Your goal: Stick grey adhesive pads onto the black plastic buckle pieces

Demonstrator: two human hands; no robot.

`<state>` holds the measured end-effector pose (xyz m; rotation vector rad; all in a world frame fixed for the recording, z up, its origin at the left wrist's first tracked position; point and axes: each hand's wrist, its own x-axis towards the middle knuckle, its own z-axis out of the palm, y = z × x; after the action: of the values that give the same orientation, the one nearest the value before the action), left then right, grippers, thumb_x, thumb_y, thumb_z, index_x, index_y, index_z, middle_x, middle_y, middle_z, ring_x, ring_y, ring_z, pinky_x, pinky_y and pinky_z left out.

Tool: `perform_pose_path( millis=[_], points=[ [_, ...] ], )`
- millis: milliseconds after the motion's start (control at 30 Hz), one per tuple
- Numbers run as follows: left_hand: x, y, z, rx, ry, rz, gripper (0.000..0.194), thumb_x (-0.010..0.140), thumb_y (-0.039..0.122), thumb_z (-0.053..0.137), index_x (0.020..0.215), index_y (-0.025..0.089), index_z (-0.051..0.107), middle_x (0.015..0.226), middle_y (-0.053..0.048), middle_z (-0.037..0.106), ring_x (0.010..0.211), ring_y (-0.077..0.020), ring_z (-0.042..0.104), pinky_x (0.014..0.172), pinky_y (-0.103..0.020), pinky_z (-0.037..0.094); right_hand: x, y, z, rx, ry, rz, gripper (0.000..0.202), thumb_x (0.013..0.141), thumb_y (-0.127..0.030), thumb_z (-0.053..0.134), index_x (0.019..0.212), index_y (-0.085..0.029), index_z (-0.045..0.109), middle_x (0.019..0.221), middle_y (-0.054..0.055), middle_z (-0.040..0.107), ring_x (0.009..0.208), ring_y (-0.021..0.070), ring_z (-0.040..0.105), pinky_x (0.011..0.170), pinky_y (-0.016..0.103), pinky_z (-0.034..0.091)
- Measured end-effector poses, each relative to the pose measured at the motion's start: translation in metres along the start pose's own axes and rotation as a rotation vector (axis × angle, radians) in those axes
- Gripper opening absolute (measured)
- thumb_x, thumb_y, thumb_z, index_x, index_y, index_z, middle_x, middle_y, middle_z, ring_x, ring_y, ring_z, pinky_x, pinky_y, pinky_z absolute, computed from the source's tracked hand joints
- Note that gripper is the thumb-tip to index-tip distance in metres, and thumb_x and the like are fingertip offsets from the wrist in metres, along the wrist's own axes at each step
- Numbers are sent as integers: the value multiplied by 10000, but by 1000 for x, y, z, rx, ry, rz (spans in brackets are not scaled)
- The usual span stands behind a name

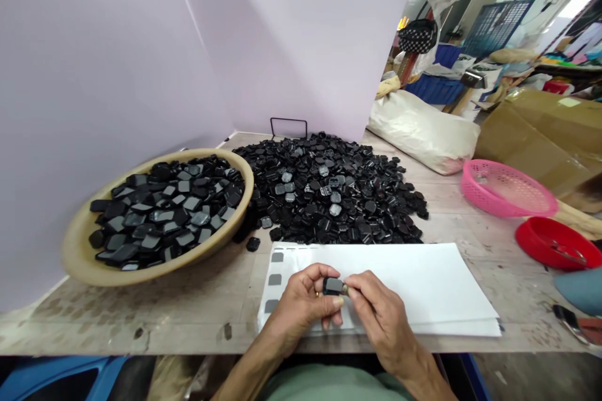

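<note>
My left hand (313,297) is closed, thumb and fingers gripping a small black plastic piece (333,286) with a flat grey pad on its upper face. At the right end of that piece, the pinched fingertips of my right hand (379,307) touch its edge; anything small between them is hidden. Beneath both hands lies a stack of white sheets (423,279), with a column of grey adhesive pads (274,279) along its left side. A large heap of similar black pieces (329,194) covers the table behind the sheets.
To the left, a beige basin (78,257) holds many black pieces with grey pads. A pink basket (508,191), a red bowl (557,241) and a white sack (423,131) are on the right. A thin black wire frame (288,119) stands behind the heap, near the wall.
</note>
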<state>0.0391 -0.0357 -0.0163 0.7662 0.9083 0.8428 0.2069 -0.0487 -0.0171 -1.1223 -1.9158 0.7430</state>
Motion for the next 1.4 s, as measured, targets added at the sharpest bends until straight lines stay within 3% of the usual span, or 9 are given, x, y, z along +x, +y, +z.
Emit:
perform_pose_path(
  millis=[667,933,1067,1167,1300,1400],
  points=[
    [3,1,-2,2,-14,-31,452,591,269,821,951,143,578,640,35,584,491,-131,632,415,-171,408,2,3,-3,-118,-116,-17,230,942,-147,344,1048,-209,539,849,36,567,742,156,573,659,271,454],
    [4,-4,-4,92,-41,24,316,826,464,570,886,154,556,526,-15,612,427,-114,528,428,-196,365,2,0,4,-157,-128,-4,239,940,-148,330,1008,-199,554,823,39,569,728,160,572,651,268,459],
    [-6,-5,1,447,91,148,294,883,443,476,856,178,599,542,7,571,479,-114,483,478,-218,347,4,-4,10,-129,-173,81,233,943,-148,336,956,-209,560,844,34,577,764,158,581,676,262,461],
    [-16,5,-5,717,228,308,237,890,371,478,841,207,642,631,6,585,589,-127,505,579,-232,369,5,1,8,-174,-200,103,225,943,-161,343,919,-214,561,847,30,586,771,161,590,693,267,463],
    [-25,33,-40,584,553,391,185,850,363,528,868,208,627,622,23,575,542,-113,494,518,-209,367,3,13,-7,-307,-87,153,211,941,-192,349,964,-225,556,881,35,614,773,173,601,703,284,465],
    [-30,43,-67,344,616,351,224,797,404,592,867,192,595,684,13,632,476,-84,479,419,-178,313,6,11,-10,-290,-87,163,207,940,-197,347,961,-231,550,895,30,624,786,169,606,707,275,466]
  ],
)
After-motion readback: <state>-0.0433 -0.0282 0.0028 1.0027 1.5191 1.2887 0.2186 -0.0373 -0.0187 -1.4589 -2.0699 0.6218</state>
